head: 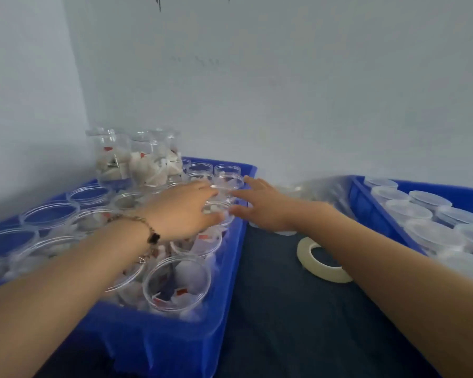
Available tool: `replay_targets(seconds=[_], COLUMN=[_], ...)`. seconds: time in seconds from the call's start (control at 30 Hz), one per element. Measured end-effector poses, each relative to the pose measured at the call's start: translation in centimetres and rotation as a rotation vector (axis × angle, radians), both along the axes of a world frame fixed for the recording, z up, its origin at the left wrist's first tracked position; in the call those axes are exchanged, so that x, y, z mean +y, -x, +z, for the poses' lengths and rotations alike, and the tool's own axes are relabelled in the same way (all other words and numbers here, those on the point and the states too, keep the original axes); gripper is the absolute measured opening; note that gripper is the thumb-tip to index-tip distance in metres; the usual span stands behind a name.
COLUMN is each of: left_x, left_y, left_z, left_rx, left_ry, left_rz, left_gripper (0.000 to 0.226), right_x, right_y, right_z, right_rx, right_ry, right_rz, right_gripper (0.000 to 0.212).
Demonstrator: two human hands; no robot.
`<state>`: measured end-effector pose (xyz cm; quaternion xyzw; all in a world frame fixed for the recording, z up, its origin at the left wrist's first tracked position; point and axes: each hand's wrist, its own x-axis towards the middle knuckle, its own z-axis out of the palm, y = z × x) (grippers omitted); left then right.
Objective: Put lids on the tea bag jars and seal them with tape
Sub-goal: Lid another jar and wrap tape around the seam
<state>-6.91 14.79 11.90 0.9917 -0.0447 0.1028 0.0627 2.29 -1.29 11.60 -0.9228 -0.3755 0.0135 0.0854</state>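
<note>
left hand (187, 207): over the open jars near the right wall of the left bin (159, 347), fingers spread and reaching onto one jar (219, 211); real grip or just touch, cannot tell, blurred.
right hand (260, 204): fingers wide, holding nothing, closing in on the same jar from across the bin's right wall.
jars: packed open-topped in the left bin, tea bags inside, no lids on; stacked jars (137, 159) at the bin's far-left corner.
lids (421, 211): in rows in the right bin (366, 203), well apart from the jars.
tape (322, 263): roll lying flat on the dark desk (273, 323) between the bins, partly under the right forearm.
step: likely lifting one jar out to cap it; nothing capped or taped in the left bin yet.
risk 1: jars touching wall to wall, so lifting one may drag or tip a neighbour and spill tea bags.
risk 2: clear smooth plastic, loose two-hand hold could slip over the bin wall.
risk 3: right forearm passing back may knock the tape roll.
</note>
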Motion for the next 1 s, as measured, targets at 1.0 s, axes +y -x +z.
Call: replay_targets(seconds=[1.0], left_x=[17.3], left_y=[-10.3], left_z=[-3.7], left_rx=[-0.280], left_ry=[0.522], left_rz=[0.533], left_gripper=[0.012], right_x=[22.9], right_y=[-5.6], right_z=[-0.3], right_rx=[0.859], right_ry=[-0.945], right_rz=[-0.085], right_gripper=[0.072])
